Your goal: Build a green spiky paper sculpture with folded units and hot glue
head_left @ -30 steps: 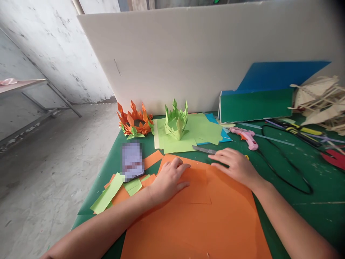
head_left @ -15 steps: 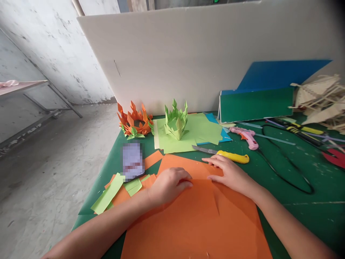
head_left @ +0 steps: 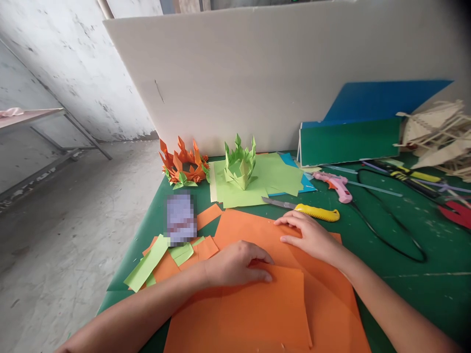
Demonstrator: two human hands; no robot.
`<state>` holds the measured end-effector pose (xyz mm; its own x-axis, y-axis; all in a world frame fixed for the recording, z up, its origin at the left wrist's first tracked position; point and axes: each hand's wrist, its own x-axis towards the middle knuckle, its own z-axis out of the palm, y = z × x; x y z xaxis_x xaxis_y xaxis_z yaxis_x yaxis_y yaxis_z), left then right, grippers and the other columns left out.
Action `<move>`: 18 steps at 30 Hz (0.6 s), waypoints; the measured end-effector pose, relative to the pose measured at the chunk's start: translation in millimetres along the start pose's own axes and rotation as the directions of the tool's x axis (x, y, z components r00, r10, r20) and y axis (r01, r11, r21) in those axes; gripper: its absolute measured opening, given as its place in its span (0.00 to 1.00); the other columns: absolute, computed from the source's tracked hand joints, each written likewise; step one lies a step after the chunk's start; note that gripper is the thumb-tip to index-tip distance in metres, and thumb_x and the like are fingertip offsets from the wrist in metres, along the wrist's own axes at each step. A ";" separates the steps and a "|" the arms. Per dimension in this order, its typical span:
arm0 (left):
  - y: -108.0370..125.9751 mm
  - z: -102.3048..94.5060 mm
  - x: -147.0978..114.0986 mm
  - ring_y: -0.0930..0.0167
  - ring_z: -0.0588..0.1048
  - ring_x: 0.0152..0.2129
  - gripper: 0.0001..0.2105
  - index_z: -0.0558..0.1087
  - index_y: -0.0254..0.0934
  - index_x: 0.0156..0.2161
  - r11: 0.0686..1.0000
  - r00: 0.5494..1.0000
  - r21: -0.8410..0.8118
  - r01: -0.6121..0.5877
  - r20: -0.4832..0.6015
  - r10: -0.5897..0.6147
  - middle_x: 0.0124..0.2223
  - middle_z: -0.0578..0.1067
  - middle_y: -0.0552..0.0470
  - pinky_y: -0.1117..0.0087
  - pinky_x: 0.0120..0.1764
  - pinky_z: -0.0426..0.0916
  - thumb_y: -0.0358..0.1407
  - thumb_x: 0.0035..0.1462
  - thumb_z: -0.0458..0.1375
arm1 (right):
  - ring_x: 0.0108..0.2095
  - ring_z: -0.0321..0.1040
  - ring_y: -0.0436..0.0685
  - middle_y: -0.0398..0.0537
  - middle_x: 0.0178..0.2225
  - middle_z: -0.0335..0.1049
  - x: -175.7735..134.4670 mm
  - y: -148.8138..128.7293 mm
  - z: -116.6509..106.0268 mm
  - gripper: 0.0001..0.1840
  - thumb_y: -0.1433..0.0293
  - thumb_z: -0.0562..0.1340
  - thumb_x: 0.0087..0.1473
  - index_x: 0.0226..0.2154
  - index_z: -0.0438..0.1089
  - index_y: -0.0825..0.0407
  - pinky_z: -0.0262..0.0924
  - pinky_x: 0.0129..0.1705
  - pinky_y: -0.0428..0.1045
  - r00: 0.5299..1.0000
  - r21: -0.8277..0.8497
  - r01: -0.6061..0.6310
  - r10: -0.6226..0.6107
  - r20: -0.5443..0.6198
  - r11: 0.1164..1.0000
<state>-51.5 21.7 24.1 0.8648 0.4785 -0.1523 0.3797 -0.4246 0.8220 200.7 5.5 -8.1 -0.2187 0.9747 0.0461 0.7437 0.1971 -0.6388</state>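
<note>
My left hand [head_left: 241,262] pinches the upper edge of an orange paper sheet [head_left: 265,309], thumb on the near face and fingers behind. That edge stands a little raised over a larger orange sheet [head_left: 253,225] lying on the table. My right hand [head_left: 309,235] rests on the larger sheet near its far right side, fingers stretched out and holding nothing. Just beyond it lies a yellow-handled knife [head_left: 318,212] with its blade pointing left.
A green paper crown [head_left: 241,166] stands on green sheets; an orange paper crown [head_left: 184,164] is to its left. A phone [head_left: 181,218] and paper strips [head_left: 147,264] lie left. A pink glue gun [head_left: 336,185] with a black cord sits right. A white board [head_left: 239,73] rises behind.
My left hand has drawn the upper edge of the orange sheet toward me and slightly right, away from the far edge of the sheet below. My right hand has barely moved.
</note>
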 end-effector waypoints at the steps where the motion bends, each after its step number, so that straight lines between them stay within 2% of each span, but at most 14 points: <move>1: 1.2 0.1 -0.5 0.70 0.74 0.34 0.13 0.77 0.39 0.45 1.000 1.000 -0.012 -0.010 0.011 0.010 0.40 0.79 0.51 0.73 0.37 0.65 0.41 0.56 0.61 | 0.44 0.67 0.60 0.49 0.46 0.69 0.0 -0.5 0.2 0.13 0.65 0.62 0.52 0.43 0.71 0.43 0.66 0.46 0.57 1.000 0.004 -0.008 0.008 -0.007 1.000; 7: 5.9 1.8 -3.1 0.73 0.73 0.31 0.13 0.78 0.39 0.42 0.992 0.999 -0.119 -0.032 0.029 0.036 0.38 0.79 0.52 0.75 0.33 0.64 0.43 0.53 0.64 | 0.37 0.67 0.58 0.47 0.37 0.69 -0.7 -5.5 1.8 0.20 0.67 0.63 0.50 0.48 0.68 0.44 0.66 0.39 0.53 0.997 0.023 -0.073 0.074 -0.029 0.997; 12: 6.2 0.9 -2.2 0.70 0.76 0.35 0.15 0.79 0.38 0.42 0.969 0.996 -0.245 -0.021 0.080 0.042 0.40 0.79 0.51 0.74 0.38 0.66 0.43 0.52 0.65 | 0.37 0.67 0.59 0.47 0.35 0.69 1.8 -1.7 0.0 0.08 0.64 0.63 0.50 0.35 0.71 0.47 0.65 0.39 0.54 0.998 0.028 -0.029 0.030 -0.048 0.999; 15: 6.9 0.7 -2.3 0.69 0.76 0.37 0.14 0.78 0.38 0.43 0.951 0.995 -0.310 -0.003 0.096 0.034 0.41 0.80 0.50 0.73 0.40 0.68 0.41 0.51 0.65 | 0.36 0.67 0.58 0.46 0.34 0.70 2.1 -1.4 -3.8 0.09 0.63 0.65 0.48 0.33 0.69 0.48 0.66 0.38 0.53 0.997 0.105 -0.025 0.032 -0.064 0.994; 18: 10.5 1.5 -4.3 0.68 0.77 0.38 0.16 0.78 0.38 0.44 0.927 0.993 -0.374 0.012 0.111 0.032 0.42 0.80 0.50 0.72 0.41 0.69 0.42 0.51 0.66 | 0.31 0.66 0.55 0.44 0.30 0.70 0.5 -7.3 -7.3 0.09 0.62 0.65 0.49 0.30 0.68 0.49 0.65 0.33 0.50 0.998 0.195 -0.066 0.069 -0.008 0.978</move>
<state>-50.8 14.0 32.6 0.9075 0.3766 -0.1862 0.2397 -0.1002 0.9656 199.9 5.3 2.2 -0.1611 0.9869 0.0082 0.6189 0.1075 -0.7781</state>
